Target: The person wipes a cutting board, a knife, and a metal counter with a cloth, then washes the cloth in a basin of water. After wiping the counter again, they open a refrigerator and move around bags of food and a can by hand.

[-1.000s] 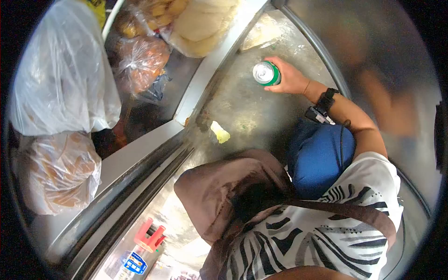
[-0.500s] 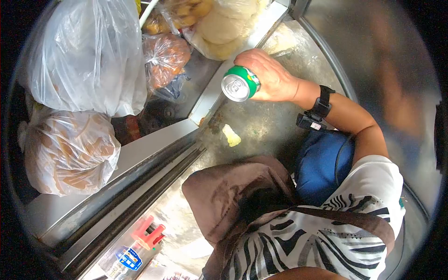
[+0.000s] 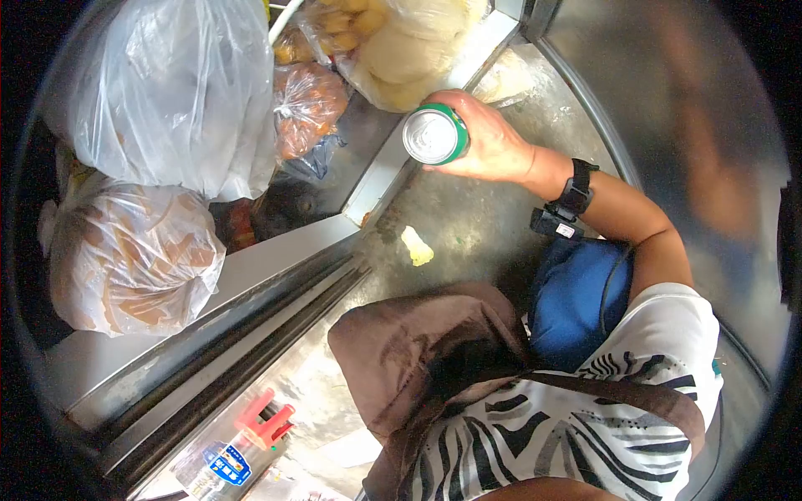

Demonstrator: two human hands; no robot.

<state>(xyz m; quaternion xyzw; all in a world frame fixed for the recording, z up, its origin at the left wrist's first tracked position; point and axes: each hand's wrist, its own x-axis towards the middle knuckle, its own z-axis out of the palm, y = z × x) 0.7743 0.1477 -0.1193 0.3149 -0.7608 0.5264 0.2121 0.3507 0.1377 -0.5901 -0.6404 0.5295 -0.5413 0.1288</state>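
My right hand [image 3: 489, 138] is closed around a green drink can [image 3: 462, 142]. The can's silver end [image 3: 431, 136] faces up toward me, and its printed side is mostly hidden by the fingers. Hand and can are beside the corner of a white-edged open compartment [image 3: 368, 196], above the grey floor. My left hand is out of view. Close to the can, inside the compartment, lie a clear bag of pale flat rounds [image 3: 409, 54] and a knotted bag of orange-brown food [image 3: 309, 108].
A large whitish plastic bag [image 3: 171, 100] and a bag of brown pieces [image 3: 138, 259] fill the compartment's left side. A pale yellow scrap [image 3: 417, 246] lies on the floor. A clear container with a red handle [image 3: 266, 422] stands at lower left. A metal panel [image 3: 702, 125] rises at right.
The can has tilted in my right hand, so its end faces me more and less of its green side shows. The bags have shifted slightly in view.
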